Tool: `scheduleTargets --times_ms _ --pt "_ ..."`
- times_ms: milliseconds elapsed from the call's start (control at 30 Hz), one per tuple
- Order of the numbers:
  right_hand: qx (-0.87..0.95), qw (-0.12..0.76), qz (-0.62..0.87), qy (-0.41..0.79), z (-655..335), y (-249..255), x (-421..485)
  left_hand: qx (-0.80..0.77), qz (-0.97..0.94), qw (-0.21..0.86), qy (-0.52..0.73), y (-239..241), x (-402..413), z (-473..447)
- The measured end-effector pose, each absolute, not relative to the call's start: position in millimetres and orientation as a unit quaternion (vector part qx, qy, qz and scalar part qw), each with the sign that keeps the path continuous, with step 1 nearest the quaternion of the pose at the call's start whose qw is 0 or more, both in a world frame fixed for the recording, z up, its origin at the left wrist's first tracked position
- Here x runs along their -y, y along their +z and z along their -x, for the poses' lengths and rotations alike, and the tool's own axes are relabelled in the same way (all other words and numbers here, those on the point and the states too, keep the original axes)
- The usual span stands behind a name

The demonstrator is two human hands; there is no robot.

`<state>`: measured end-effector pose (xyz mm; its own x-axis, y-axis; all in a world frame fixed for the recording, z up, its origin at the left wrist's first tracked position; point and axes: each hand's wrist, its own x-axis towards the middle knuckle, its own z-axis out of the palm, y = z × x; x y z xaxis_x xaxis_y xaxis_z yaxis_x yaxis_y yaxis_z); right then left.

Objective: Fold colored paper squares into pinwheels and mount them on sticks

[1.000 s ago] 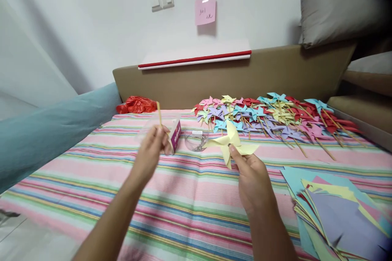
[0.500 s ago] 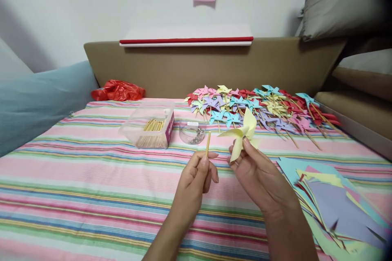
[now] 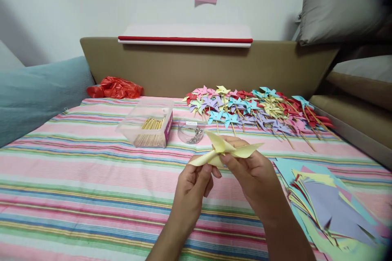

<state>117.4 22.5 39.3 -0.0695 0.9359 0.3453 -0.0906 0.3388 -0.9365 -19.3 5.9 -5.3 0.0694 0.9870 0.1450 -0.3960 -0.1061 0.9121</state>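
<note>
A pale yellow paper pinwheel is held over the striped bed cover, tipped nearly flat. My right hand pinches it at its middle, fingers closed. My left hand is closed just under the pinwheel's left blade; the thin wooden stick it was holding is hidden beneath the paper. Beyond the hands stand a clear plastic box of wooden sticks and a small clear tub of metal pins.
A heap of finished pinwheels in several colours lies at the back right. A stack of cut coloured paper sits at the right. A red plastic bag, a brown headboard, a blue bolster and a grey pillow surround the bed.
My left hand brought the stick from near the box over to the pinwheel and under it. My right hand tipped the pinwheel from upright to nearly flat.
</note>
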Motion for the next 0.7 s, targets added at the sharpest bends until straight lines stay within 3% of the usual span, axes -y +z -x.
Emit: scheduleTargets --times_ms 300,700 --pt "0.737 0.540 0.351 0.208 -113.0 56.2 -7.2 -0.314 -0.387 0.605 0.621 -8.1 -10.1 17.5" --pt "0.769 0.538 0.332 0.093 -108.9 64.6 0.9 -0.292 -0.331 0.636 0.633 -5.0 -4.7 21.1"
